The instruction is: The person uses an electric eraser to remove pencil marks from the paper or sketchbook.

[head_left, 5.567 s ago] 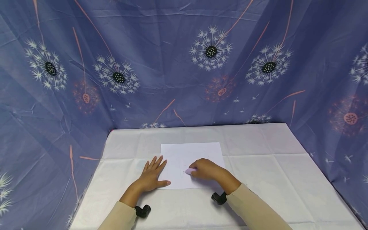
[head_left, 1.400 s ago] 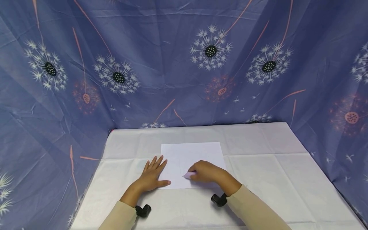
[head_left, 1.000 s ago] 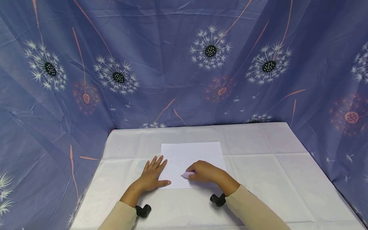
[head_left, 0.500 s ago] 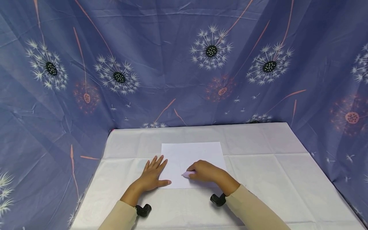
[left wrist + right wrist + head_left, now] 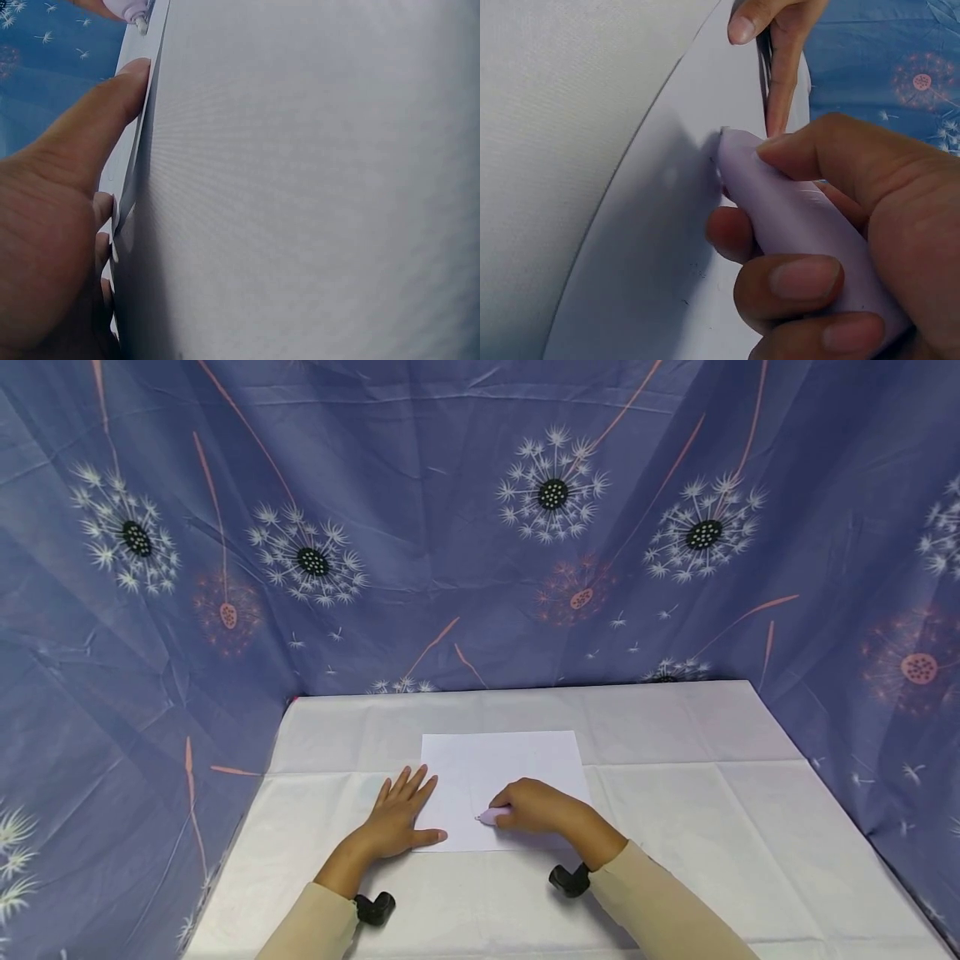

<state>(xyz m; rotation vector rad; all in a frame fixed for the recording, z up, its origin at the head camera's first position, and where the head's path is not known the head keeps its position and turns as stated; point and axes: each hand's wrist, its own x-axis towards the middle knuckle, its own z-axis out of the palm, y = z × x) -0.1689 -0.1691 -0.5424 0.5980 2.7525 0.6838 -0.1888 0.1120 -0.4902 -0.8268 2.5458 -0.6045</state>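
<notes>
A white sheet of paper (image 5: 502, 756) lies on the white-covered table. My left hand (image 5: 393, 822) rests flat on its left edge, fingers spread; the thumb (image 5: 112, 105) lies along the near edge in the left wrist view. My right hand (image 5: 536, 806) grips a thick lilac electric eraser (image 5: 795, 217) with a tapered nose, thumb on top and fingers curled beneath. Its small pale tip (image 5: 142, 27) meets the paper right of my left hand. Faint lines show on the sheet, and small dark crumbs (image 5: 694, 274) are scattered near the curled fingers.
The creased white tablecloth (image 5: 697, 827) extends around the paper. A blue curtain with dandelion prints (image 5: 450, 527) hangs behind the table and at both sides. Black wrist cameras (image 5: 375, 908) sit below each beige sleeve.
The eraser tip has shifted slightly toward me since the earliest frame. Over the last second it has made small sideways moves, ending a little to the right. The left hand has stayed put.
</notes>
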